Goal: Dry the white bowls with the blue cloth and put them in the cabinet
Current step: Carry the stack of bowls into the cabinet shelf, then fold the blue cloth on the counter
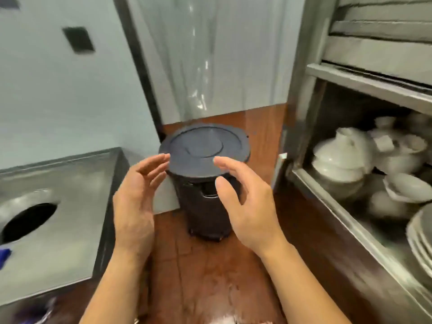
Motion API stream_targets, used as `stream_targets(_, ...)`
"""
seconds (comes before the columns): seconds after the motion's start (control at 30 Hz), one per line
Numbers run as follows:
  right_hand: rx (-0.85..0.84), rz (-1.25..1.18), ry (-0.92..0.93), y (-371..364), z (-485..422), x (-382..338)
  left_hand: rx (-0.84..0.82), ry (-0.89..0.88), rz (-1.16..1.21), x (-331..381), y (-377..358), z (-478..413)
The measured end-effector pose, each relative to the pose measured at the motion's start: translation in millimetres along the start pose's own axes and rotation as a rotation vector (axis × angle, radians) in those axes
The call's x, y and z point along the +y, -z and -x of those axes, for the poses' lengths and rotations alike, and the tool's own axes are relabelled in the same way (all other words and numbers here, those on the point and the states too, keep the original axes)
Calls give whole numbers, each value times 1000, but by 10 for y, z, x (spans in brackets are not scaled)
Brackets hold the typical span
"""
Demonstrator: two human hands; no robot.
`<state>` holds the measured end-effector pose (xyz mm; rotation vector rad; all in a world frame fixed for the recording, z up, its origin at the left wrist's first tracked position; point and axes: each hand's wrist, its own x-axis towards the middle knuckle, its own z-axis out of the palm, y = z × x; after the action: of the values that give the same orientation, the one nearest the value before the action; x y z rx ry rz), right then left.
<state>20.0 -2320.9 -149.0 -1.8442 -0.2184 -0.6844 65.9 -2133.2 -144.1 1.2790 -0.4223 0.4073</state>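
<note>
While empty, both hands (194,202), fingers (152,164) forward.

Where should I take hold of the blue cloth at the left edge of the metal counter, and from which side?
Only a blue cloth corner shows, at the picture's left edge on the steel counter, below the round hole. Probably pinch that exposed corner from above with the left hand, the nearer one. It lies flat, so nothing stands up to grasp. Both hands are empty; the rest is out of view.

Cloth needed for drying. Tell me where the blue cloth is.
Blue cloth: far left edge of the head view, on the steel counter, below its round hole.
</note>
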Motion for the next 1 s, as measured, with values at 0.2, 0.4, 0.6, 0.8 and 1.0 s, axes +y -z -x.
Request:
stream_targets(0.2, -353, -206, 146, -1870, 51, -811, 384, -121, -162, 892, 2018, 318)
stream_targets(0.4, -493, -363, 164, -3640, 331, -1340, 514, -146, -356, 1334, 3792, 603)
stream_targets(0.6, -537, -431, 91, -4932, 570, -1577, 538, -70, -459, 1483, 5172, 490)
stream_targets(0.8, -535, -363, 43, -5853, 393, -1338, 552, 42, -452, 1004, 6061, -2)
stream_targets(1.0, -524, -344, -124, -6867, 129, -710, 569, 302, -538, 255, 6923, -323)
